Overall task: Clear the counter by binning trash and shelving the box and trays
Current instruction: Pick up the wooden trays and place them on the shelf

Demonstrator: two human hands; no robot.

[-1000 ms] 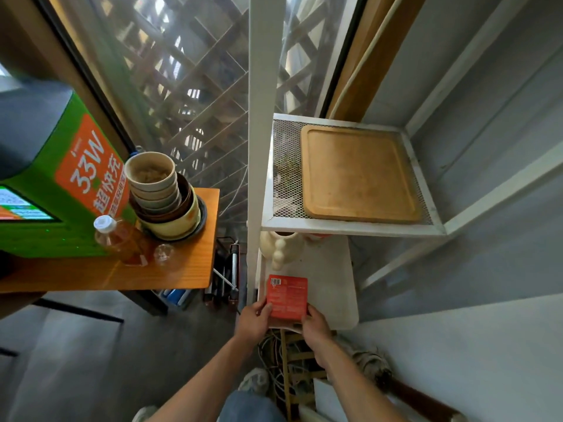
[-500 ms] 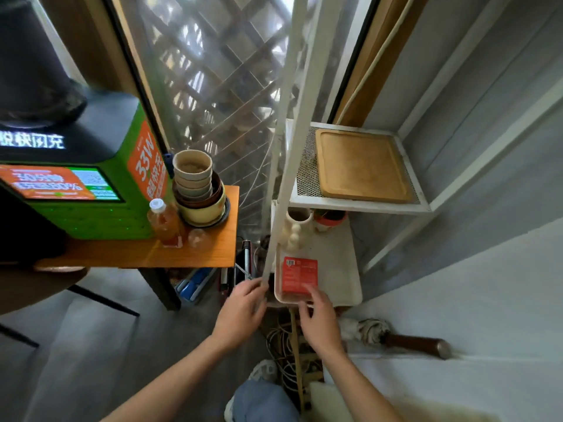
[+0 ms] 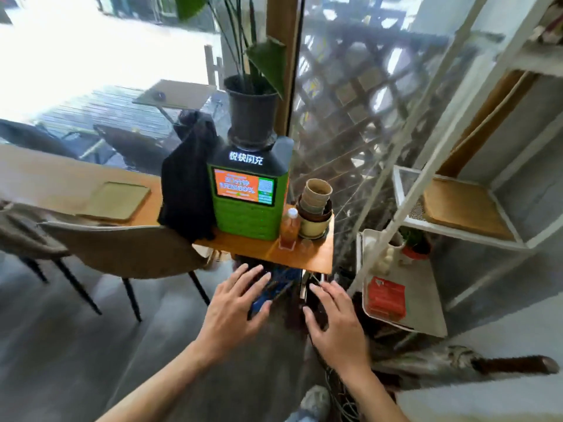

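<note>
Already the red box point(image 3: 386, 297) lies on the white shelf point(image 3: 426, 306), lower right of the frame. Both the left hand point(image 3: 236, 309) and right hand point(image 3: 336, 324) hang released, fingers spread, holding nothing, likely free for the tray point(image 3: 114, 201) at left.

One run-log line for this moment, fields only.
stage: red box on lower white shelf | left hand: empty, fingers spread | right hand: empty | wooden tray: upper shelf
</note>
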